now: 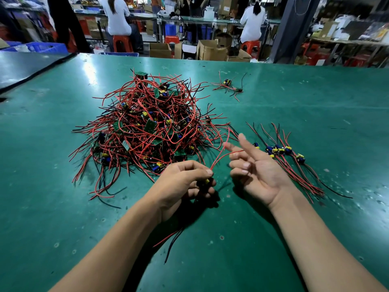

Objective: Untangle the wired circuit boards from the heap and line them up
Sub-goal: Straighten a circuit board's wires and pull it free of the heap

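A big heap [147,131] of small green circuit boards with tangled red and black wires lies on the green table [63,207], left of centre. My left hand [185,182] grips one wired board [205,182] just in front of the heap; its red wires rise up and to the right, and other wires hang below the hand. My right hand [254,167] is palm-up beside it, fingers loosely spread, with a red wire lying across the fingertips. To the right, a row of several separated boards [280,151] lies with wires fanned out.
A small separate clump of wired boards [229,86] lies far back on the table. Beyond the far edge stand cardboard boxes [210,49], red stools and people seated at benches. A dark panel [25,66] sits at the table's back left.
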The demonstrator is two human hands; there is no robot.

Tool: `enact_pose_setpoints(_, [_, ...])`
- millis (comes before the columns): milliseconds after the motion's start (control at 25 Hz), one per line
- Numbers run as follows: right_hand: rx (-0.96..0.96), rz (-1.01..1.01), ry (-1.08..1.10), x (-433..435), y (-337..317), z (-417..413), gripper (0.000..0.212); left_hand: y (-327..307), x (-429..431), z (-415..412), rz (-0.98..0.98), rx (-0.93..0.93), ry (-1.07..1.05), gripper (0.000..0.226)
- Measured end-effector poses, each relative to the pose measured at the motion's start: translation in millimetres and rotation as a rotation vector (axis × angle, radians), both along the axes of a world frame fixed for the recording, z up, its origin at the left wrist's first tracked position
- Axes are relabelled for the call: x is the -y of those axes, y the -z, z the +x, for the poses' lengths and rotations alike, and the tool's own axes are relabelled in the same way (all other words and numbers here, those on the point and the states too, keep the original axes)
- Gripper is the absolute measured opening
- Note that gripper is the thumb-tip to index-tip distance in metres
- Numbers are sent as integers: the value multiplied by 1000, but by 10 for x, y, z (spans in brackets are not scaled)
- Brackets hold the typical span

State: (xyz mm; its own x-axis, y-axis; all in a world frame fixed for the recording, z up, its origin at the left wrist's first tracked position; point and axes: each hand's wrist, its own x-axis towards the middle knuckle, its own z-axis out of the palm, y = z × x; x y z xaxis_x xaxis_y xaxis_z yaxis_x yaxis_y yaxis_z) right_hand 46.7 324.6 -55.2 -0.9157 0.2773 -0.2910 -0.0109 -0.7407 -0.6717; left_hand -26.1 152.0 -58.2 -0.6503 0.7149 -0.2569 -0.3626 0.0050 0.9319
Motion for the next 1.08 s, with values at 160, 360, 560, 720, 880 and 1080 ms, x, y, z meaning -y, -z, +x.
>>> enact_pose_setpoints(160, [8, 300, -187, 238, 102, -20, 31, 19, -8, -11, 35, 45, -35, 3])
enact_pose_setpoints(360, [44, 476, -195, 251, 118, -1, 20, -1, 11, -12, 33, 69, -26, 4])
enact_pose_setpoints(560, [91, 633, -38, 264, 141, -12, 15, -21, 24, -23, 16, 65, -18, 4])
enact_pose_setpoints(720, [70, 755, 115, 242, 142, -33, 11, -5, 15, -34, 18, 45, -13, 9])
enact_pose_setpoints(880, [29, 868, 262, 217, 144, -58, 10, -6, 17, -40, 25, 36, 2, 10])
enact_pose_setpoints(1080, [53, 903, 428, 117, 181, -103, 14, -18, 13, -15, 18, 2, 38, 9])
